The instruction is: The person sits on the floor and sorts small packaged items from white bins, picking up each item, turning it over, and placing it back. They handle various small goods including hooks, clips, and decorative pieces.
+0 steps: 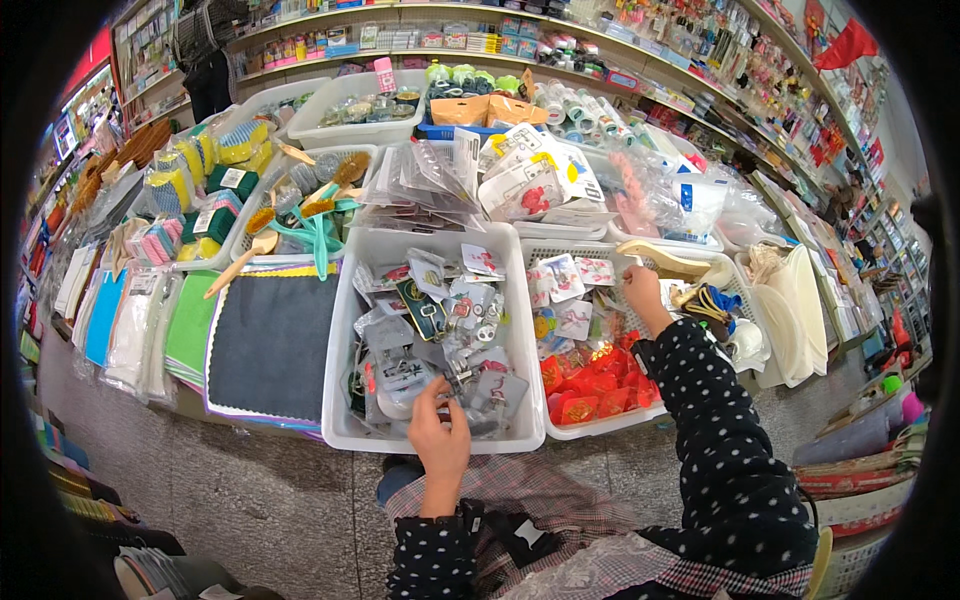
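My left hand (441,429) reaches over the near edge of a white plastic bin (531,405). Its curled fingertips are among packaged keychains (405,375) with metal rings and printed cards; whether they grip one is unclear. My right hand (646,298) is over the basket (589,430) to the right, its fingers bent close to the end of a pale wooden handle (660,256). I cannot tell if it touches the handle or holds anything. Below that hand are red plastic packets (596,382), and carded small goods (561,277) lie to its left.
Left of the bin lies a stack of felt sheets (274,345). Brushes (315,217) and wrapped sponges (169,187) fill trays behind it. Pale cloth insoles or pads (795,315) hang at the right edge. Stocked shelves (450,52) line the back; a person (204,60) stands there.
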`<action>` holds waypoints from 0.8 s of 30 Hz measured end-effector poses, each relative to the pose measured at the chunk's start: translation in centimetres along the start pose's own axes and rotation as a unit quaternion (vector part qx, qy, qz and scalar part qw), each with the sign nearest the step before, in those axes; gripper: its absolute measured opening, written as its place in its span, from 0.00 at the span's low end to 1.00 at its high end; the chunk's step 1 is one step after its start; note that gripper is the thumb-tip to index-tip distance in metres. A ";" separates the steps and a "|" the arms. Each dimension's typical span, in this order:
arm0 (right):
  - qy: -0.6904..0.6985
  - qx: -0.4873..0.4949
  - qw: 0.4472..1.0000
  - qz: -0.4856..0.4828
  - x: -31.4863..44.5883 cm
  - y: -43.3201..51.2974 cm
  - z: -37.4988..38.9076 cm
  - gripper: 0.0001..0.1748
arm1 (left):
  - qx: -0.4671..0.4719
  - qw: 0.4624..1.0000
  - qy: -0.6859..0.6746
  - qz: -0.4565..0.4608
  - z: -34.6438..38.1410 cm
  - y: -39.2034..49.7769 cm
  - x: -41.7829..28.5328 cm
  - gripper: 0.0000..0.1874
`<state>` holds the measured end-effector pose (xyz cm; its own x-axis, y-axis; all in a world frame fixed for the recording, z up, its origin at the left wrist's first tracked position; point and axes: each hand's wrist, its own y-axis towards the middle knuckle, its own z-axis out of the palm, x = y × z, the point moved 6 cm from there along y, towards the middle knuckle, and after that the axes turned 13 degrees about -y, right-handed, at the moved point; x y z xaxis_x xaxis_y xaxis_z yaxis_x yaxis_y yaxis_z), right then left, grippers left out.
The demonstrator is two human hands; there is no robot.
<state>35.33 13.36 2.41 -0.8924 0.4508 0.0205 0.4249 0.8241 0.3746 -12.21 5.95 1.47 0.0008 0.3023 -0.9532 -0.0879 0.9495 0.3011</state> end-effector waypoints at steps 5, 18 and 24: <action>-0.002 0.048 0.998 -0.035 -0.7 -0.5 4.1 0.11 | -0.001 1.000 0.012 0.005 0.1 0.0 0.2 0.16; -0.053 0.076 0.972 -0.216 14.2 0.7 -5.5 0.19 | 0.006 1.000 0.020 0.021 -0.1 0.0 0.0 0.15; 0.091 0.075 0.920 -0.373 30.4 -2.1 -6.1 0.24 | -0.007 0.999 0.011 0.043 -0.4 0.1 -0.2 0.14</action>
<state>6.33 23.24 7.87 -0.9488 -0.3145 -0.0302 -0.3134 0.9248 0.2158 -12.58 5.99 1.65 -0.0289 0.3806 -0.9243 -0.0997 0.9190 0.3815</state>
